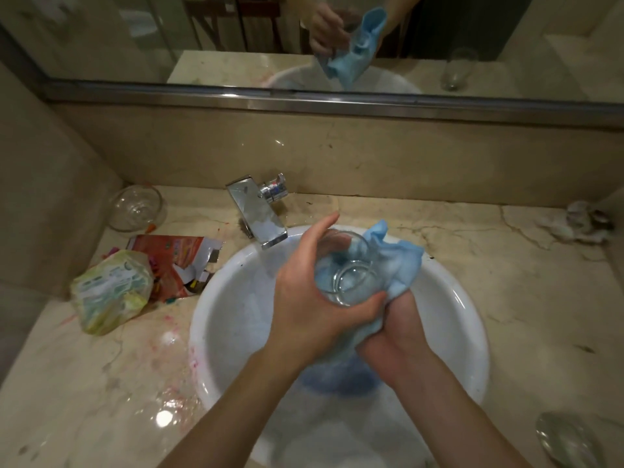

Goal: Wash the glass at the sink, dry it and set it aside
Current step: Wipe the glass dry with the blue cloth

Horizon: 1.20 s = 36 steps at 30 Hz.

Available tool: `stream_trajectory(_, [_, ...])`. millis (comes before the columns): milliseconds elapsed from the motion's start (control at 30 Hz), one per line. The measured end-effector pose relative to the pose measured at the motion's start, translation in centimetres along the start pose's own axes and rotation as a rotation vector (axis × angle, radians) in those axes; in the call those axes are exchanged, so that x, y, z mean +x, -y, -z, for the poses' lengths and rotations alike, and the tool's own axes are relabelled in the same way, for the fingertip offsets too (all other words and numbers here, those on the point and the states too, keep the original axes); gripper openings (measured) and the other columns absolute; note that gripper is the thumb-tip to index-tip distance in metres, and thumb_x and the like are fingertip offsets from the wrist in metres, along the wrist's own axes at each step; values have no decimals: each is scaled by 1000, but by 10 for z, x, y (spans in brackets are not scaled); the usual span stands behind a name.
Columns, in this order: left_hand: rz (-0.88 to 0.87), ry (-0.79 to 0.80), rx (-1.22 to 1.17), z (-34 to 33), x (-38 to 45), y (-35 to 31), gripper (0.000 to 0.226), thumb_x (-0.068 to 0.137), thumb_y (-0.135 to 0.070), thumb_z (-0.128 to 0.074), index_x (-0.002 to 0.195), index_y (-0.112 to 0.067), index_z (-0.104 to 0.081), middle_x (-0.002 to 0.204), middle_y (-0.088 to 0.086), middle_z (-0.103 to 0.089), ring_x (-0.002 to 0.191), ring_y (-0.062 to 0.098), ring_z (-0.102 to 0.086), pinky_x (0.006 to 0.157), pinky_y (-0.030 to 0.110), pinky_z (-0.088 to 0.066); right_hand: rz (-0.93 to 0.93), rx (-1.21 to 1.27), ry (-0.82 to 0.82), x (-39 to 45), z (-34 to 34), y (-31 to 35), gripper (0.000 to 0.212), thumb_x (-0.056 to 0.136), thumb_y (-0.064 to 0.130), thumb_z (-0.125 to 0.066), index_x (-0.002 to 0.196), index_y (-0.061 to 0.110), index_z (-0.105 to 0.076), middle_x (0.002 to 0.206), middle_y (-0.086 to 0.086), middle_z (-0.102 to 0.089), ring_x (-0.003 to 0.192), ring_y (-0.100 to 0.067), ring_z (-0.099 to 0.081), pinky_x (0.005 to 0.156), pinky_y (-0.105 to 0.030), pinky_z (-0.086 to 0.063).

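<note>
A marble counter (506, 265) surrounded a round white sink basin (456, 312), with a chrome faucet (256, 214) at the basin's 11 o'clock and a mirror (135, 38) running along the wall above. Over the basin, a person's left hand (304, 298) gripped a clear drinking glass (347, 268) around its side, base toward the camera, while the right hand (395, 329) clutched a blue cloth (398, 261) bunched against the glass at its 3 o'clock. Hands touched beneath the glass. At 9 o'clock lay a torn red carton (175, 255) and a crumpled wrapper (111, 292); a glass bowl (136, 206) sat at 10 o'clock.
</note>
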State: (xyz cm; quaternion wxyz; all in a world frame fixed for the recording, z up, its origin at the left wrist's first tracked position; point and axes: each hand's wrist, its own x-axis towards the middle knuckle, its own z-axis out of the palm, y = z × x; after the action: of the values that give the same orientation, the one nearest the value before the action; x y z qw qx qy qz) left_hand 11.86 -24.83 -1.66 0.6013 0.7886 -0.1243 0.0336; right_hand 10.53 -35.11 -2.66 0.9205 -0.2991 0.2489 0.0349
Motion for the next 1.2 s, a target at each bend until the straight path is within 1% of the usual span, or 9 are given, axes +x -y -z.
stream_trajectory(167, [-41, -180, 230, -19, -10, -19, 98, 52, -43, -84, 139, -37, -37, 113, -24, -61, 107, 2, -60, 94, 26, -49, -80, 114, -104, -4, 8, -11, 31, 96, 27, -48, 87, 10, -73, 81, -9, -75, 70, -18, -73, 65, -27, -62])
stream_trajectory(267, [43, 156, 140, -4, 0, -14, 118, 52, -33, -95, 145, -44, -23, 110, -38, -61, 110, -6, -61, 94, 19, -49, -33, 99, -65, -5, 9, -4, 26, 86, 29, -56, 83, 11, -75, 80, -8, -74, 70, -18, -73, 63, -27, -61])
stream_trajectory(367, [3, 425, 102, 15, 14, 0, 113, 51, -24, -98, 147, -32, -37, 118, -22, -68, 112, 0, -65, 98, 30, -52, -52, 34, -60, -4, 17, 3, 27, 91, 30, -57, 88, 9, -75, 86, -11, -74, 74, -20, -73, 63, -30, -62])
stream_trajectory(533, [-110, 231, 105, 11, 4, -1, 68, 51, -21, -94, 112, -28, -64, 105, -13, -72, 98, 6, -70, 84, 37, -57, -33, -256, -116, 0, 25, -1, 25, 101, 17, -42, 100, 7, -65, 87, -14, -59, 86, -22, -61, 77, -33, -50])
stream_trajectory(667, [-128, 132, 96, 5, -5, -5, 60, 57, -38, -86, 110, -32, -60, 102, -8, -73, 96, 13, -71, 85, 38, -57, -1, -331, -158, 3, 24, 2, 12, 85, 15, -51, 76, 13, -59, 70, -6, -55, 64, -17, -55, 62, -30, -49])
stream_trajectory(767, [-177, 117, 123, 1, -6, -9, 58, 59, -43, -82, 110, -28, -60, 101, -8, -71, 93, 8, -70, 82, 31, -57, -56, -424, -241, -1, 23, 4, 25, 83, 18, -54, 60, 17, -65, 63, -8, -61, 54, -16, -62, 55, -28, -49])
stream_trajectory(1000, [12, 40, -78, 11, -3, 2, 74, 54, -17, -92, 116, -27, -52, 108, -9, -70, 104, 13, -69, 89, 28, -56, 276, -558, -477, -12, 35, 17, 18, 92, 16, -56, 82, 14, -71, 83, -5, -73, 80, -23, -69, 79, -45, -56])
stream_trajectory(1133, [99, 112, 11, 16, -3, 14, 79, 53, -15, -95, 114, -28, -46, 110, -10, -69, 103, 9, -68, 82, 24, -57, 587, -560, -338, -33, 22, 45, 20, 98, 10, -49, 88, 23, -59, 82, 8, -61, 78, 2, -61, 78, -23, -49])
stream_trajectory(1200, [96, 122, 43, 15, -6, 16, 78, 52, -17, -98, 110, -32, -48, 108, -15, -70, 101, 4, -68, 78, 15, -54, 730, -636, -249, -52, 8, 51, 14, 94, 15, -58, 106, 21, -59, 95, 8, -68, 92, -5, -66, 82, -26, -52])
